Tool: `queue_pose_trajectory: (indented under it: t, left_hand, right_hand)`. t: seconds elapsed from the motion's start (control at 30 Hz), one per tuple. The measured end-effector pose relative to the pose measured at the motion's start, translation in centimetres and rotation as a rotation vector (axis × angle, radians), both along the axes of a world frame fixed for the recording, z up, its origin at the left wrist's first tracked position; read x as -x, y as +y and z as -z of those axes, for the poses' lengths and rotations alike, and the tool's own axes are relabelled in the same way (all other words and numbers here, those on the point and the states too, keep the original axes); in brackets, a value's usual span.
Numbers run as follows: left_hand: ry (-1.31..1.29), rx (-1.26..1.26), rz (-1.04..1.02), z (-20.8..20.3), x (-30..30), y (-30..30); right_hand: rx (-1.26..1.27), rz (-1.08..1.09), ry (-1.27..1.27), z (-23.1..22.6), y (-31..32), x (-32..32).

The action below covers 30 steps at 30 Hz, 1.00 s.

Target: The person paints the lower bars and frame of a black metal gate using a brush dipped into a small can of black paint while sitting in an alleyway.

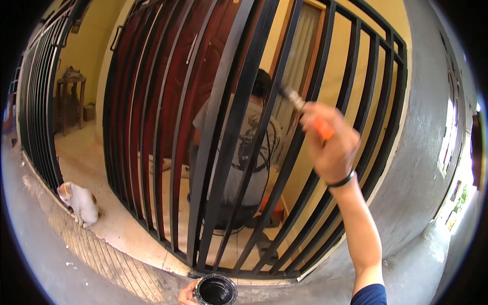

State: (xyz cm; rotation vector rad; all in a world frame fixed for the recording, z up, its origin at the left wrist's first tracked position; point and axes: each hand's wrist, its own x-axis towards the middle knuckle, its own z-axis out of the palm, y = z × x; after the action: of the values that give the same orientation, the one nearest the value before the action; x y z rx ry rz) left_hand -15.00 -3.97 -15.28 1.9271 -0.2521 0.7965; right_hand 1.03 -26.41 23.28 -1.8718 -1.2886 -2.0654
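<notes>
My right hand (333, 145) is raised in front of a black metal grille (209, 132), its fingers closed around the orange handle of a paintbrush (295, 99). The brush's dark bristles point up and left, at or close to one of the upright bars; motion blur hides whether they touch. Low in the view, my left hand (188, 294) grips the side of a small round can (235, 291) with black paint inside. Only part of that hand shows, by the can's left side.
Behind the bars, a person in a grey shirt (254, 137) faces away near a dark red door (203, 66). A white and orange cat (84, 206) sits at the left by another black grille (38, 96). A grey wall (422, 127) rises on the right.
</notes>
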Motion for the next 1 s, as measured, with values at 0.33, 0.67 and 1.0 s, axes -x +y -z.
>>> queue_pose_trajectory:
  t: [0.33,0.67,1.0]
  left_hand:
    - [-0.017,-0.047,0.088,-0.8,0.1,-0.4]
    - [0.031,0.249,0.180,-2.6,0.7,-2.1]
    - [-0.034,-0.199,0.095,2.1,-0.9,-4.7]
  right_hand:
    - [0.248,-0.065,0.676,13.8,-0.1,2.2]
    - [-0.331,-0.151,0.373,3.1,-1.3,4.1]
    - [-0.565,0.046,0.936,25.3,-6.7,16.7]
